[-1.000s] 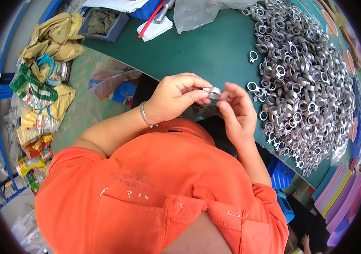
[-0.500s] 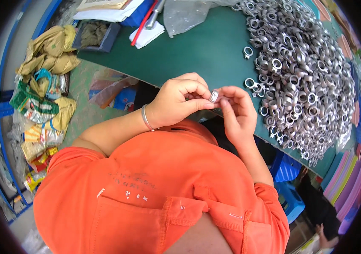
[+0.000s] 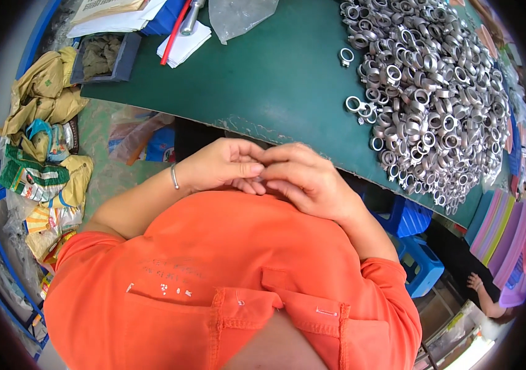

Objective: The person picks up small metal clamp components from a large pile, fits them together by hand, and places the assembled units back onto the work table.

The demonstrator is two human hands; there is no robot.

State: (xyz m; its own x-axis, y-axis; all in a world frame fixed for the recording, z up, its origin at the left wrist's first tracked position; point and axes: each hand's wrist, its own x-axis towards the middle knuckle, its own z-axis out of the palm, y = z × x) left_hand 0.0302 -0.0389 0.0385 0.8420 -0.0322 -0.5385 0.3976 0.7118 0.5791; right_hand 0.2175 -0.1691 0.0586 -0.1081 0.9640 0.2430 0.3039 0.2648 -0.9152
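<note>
My left hand (image 3: 223, 165), with a bangle on the wrist, and my right hand (image 3: 307, 176) meet in front of my orange shirt, just off the near edge of the green table (image 3: 256, 86). Both hands are closed, thumbs and fingertips pinched together around a small grey metal ring (image 3: 260, 179). Fingers cover nearly all of it, so only a sliver shows. A large heap of similar grey metal rings (image 3: 429, 105), many with a small lug, lies on the right of the table. One loose ring (image 3: 346, 57) sits apart, left of the heap.
At the table's far left are a grey bin (image 3: 106, 58), papers (image 3: 112, 15), a red stick (image 3: 175, 34) and a metal-handled tool (image 3: 192, 17). Crumpled sacks (image 3: 38, 160) lie left. A blue stool (image 3: 420, 268) and another person's arm (image 3: 488, 299) are at lower right.
Both hands have come down toward my shirt and drawn closer together. The ring, plainly visible between the fingertips before, is now mostly hidden. The whole view has shifted slightly.
</note>
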